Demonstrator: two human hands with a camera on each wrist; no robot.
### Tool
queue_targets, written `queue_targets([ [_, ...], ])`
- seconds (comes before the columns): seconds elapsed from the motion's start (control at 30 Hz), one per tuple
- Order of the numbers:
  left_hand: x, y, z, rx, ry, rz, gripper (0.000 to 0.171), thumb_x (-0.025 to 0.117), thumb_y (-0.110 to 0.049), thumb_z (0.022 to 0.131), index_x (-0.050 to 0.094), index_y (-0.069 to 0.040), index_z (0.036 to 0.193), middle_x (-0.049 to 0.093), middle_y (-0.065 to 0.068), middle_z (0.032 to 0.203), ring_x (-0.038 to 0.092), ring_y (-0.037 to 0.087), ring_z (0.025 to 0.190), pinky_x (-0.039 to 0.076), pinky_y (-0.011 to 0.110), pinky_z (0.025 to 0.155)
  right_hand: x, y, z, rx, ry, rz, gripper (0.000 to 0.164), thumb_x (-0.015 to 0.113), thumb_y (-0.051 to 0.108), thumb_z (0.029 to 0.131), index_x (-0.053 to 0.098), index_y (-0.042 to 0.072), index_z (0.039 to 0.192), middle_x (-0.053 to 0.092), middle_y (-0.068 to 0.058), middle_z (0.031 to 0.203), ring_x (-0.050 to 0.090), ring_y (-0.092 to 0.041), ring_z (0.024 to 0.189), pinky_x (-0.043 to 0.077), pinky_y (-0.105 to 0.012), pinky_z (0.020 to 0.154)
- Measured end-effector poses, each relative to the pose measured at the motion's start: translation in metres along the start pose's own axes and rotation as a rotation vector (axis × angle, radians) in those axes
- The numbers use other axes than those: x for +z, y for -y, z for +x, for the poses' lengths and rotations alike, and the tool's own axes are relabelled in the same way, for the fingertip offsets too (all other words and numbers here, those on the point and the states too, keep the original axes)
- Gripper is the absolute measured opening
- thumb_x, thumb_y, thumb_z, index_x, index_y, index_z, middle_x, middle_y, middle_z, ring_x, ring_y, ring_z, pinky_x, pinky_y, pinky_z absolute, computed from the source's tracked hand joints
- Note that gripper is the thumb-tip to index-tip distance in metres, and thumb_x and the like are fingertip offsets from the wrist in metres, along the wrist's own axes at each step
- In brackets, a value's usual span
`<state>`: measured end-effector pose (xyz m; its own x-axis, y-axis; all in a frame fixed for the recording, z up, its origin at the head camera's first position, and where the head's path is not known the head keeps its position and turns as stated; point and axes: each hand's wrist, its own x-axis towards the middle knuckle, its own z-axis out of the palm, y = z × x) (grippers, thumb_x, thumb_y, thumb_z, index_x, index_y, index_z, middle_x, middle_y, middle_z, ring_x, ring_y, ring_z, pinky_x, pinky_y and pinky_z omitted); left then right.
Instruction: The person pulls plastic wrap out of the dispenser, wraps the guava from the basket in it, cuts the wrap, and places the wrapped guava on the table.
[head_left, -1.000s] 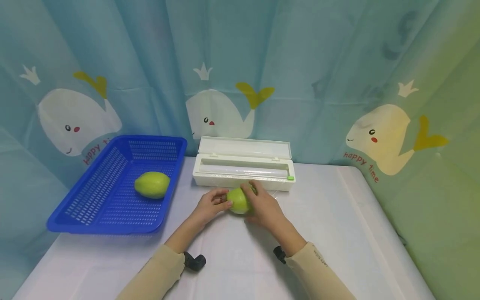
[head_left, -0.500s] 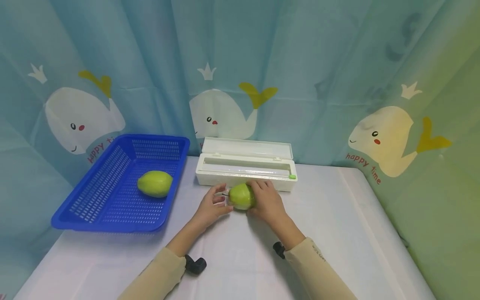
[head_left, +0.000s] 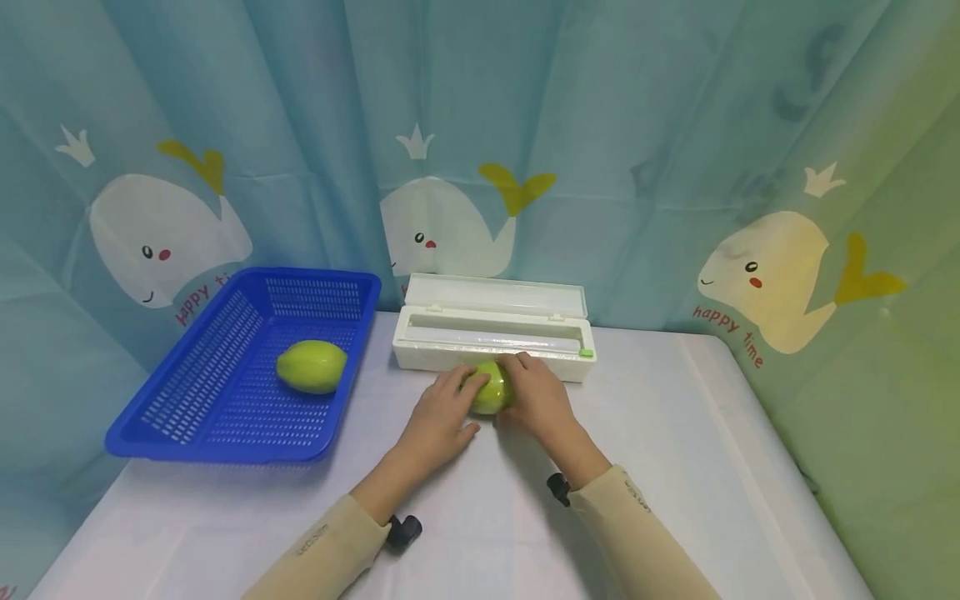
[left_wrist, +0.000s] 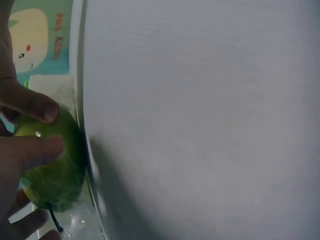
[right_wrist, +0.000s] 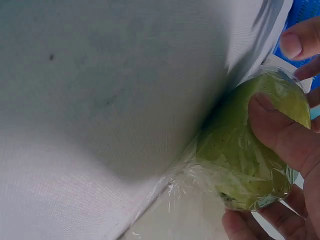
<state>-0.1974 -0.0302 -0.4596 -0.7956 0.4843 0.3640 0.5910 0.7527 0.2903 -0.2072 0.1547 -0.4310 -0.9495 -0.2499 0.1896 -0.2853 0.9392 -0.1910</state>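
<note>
A green pear (head_left: 491, 392) wrapped in clear plastic film lies on the white table in front of a white cling-film dispenser box (head_left: 495, 358). My right hand (head_left: 538, 398) grips it from the right, thumb pressing its near side and fingers round the far side. At the pear's left end is my left hand (head_left: 442, 417), fingers reaching over its top and thumb held apart from it. The left wrist view shows the stem (left_wrist: 55, 220) among loose film near the left fingers. Gathered film (right_wrist: 187, 180) trails from the pear in the right wrist view.
To the left stands a blue perforated basket (head_left: 217, 446) with another green fruit (head_left: 311, 367) inside. The dispenser's lid (head_left: 495, 296) is raised, showing a film roll (head_left: 487, 337) and a green slider (head_left: 587, 353). A whale-print curtain (head_left: 615, 167) hangs behind the table (head_left: 675, 467).
My left hand has moved right and forward, its fingers coming over the pear's left end. The right hand shifted its hold toward the pear's right end, and the pear has turned and moved slightly right.
</note>
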Motion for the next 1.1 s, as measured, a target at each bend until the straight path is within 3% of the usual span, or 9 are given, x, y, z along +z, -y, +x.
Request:
queue_targets([
  [0.2,0.004,-0.001,0.007,-0.020,0.021,0.059,0.085,0.090,-0.027,0.072,0.045,-0.006,0.141,0.049,0.015,0.141,0.053,0.032,0.126,0.050,0.044,0.101,0.003,0.002,0.000,0.004,-0.024,0.018,0.082,0.097,0.028,0.059,0.057,0.011,0.128,0.062,-0.010,0.124,0.062,-0.030,0.111,0.055,-0.043,0.091],
  [0.43,0.008,0.001,0.015,-0.063,0.058,0.025,0.096,0.093,-0.031,0.067,0.040,-0.005,0.143,0.046,0.016,0.142,0.051,0.033,0.128,0.050,0.045,0.101,-0.003,-0.001,0.005,0.052,0.008,0.100,0.082,0.095,0.033,0.061,0.062,0.013,0.133,0.057,-0.009,0.121,0.063,-0.025,0.095,0.056,-0.042,0.085],
  [0.63,0.008,0.003,0.020,-0.098,0.050,-0.011,0.092,0.095,-0.028,0.065,0.043,-0.008,0.139,0.049,0.015,0.139,0.054,0.033,0.123,0.050,0.046,0.100,-0.011,-0.007,0.016,0.053,0.070,0.142,0.080,0.097,0.036,0.057,0.067,0.014,0.128,0.065,-0.007,0.114,0.063,-0.025,0.100,0.052,-0.044,0.090],
  [0.87,-0.001,0.004,0.026,-0.091,0.040,-0.078,0.076,0.090,-0.030,0.073,0.051,-0.009,0.135,0.058,0.011,0.131,0.059,0.032,0.117,0.050,0.048,0.097,-0.011,-0.018,0.022,0.129,0.061,0.352,0.067,0.099,0.029,0.053,0.066,0.013,0.109,0.074,-0.004,0.102,0.064,-0.022,0.096,0.050,-0.041,0.090],
  [1.0,-0.004,0.006,0.029,-0.088,0.063,-0.089,0.073,0.088,-0.032,0.075,0.053,-0.010,0.135,0.061,0.009,0.130,0.061,0.032,0.113,0.051,0.048,0.094,-0.012,-0.020,0.019,0.138,0.057,0.384,0.060,0.097,0.029,0.059,0.070,0.011,0.110,0.075,-0.005,0.104,0.065,-0.023,0.098,0.051,-0.041,0.091],
  [1.1,-0.006,0.006,0.032,-0.093,0.074,-0.106,0.072,0.087,-0.032,0.075,0.054,-0.010,0.135,0.063,0.010,0.129,0.062,0.034,0.111,0.051,0.048,0.093,-0.013,-0.019,0.016,0.140,0.074,0.348,0.060,0.093,0.033,0.065,0.071,0.012,0.117,0.074,-0.006,0.112,0.065,-0.026,0.105,0.051,-0.044,0.092],
])
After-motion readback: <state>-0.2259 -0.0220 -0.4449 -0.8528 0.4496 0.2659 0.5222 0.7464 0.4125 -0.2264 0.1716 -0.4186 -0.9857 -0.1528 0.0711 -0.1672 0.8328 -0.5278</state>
